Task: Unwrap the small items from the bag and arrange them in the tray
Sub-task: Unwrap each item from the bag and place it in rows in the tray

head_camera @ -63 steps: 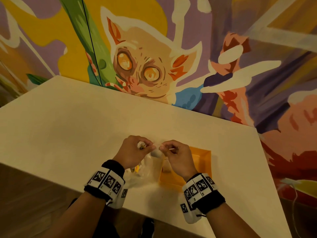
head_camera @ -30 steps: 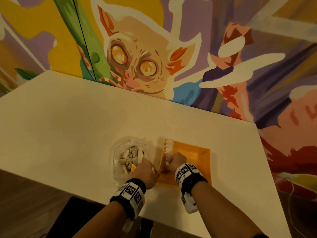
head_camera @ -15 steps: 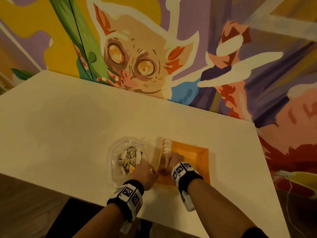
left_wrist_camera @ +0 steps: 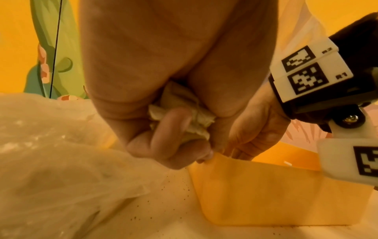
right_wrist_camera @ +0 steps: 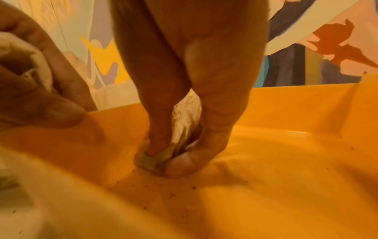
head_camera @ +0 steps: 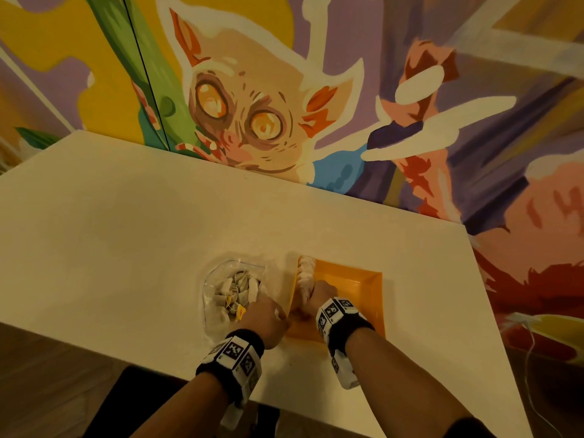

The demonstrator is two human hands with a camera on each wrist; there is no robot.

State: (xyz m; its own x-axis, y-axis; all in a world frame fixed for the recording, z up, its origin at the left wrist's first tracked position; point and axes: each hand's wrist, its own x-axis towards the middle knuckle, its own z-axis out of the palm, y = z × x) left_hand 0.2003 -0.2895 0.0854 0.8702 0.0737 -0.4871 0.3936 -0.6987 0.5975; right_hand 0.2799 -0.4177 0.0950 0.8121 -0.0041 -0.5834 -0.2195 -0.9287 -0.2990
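A clear plastic bag [head_camera: 232, 289] of small wrapped tea-bag-like items lies open on the white table, left of the orange tray [head_camera: 363, 279]. A row of unwrapped pale items [head_camera: 306, 273] lines the tray's left wall. My right hand [right_wrist_camera: 166, 157] reaches into the tray and pinches one small unwrapped item [right_wrist_camera: 149, 161] against the floor at the near end of that row. My left hand [left_wrist_camera: 174, 132] sits between bag and tray, fingers curled round a crumpled paper wrapper [left_wrist_camera: 196, 113], and its knuckles touch the tray's left rim [left_wrist_camera: 255, 186].
The table [head_camera: 126, 248] stands against a painted mural wall. Dark crumbs speckle the tray floor [right_wrist_camera: 266, 177] and the table near the tray. Its near edge lies just below my wrists. A white cable [head_camera: 531, 358] hangs off to the right.
Two seconds ago both hands were raised together over the bag, pulling at an item. They have since dropped: the right into the tray, the left beside it. Over the last second they barely moved.
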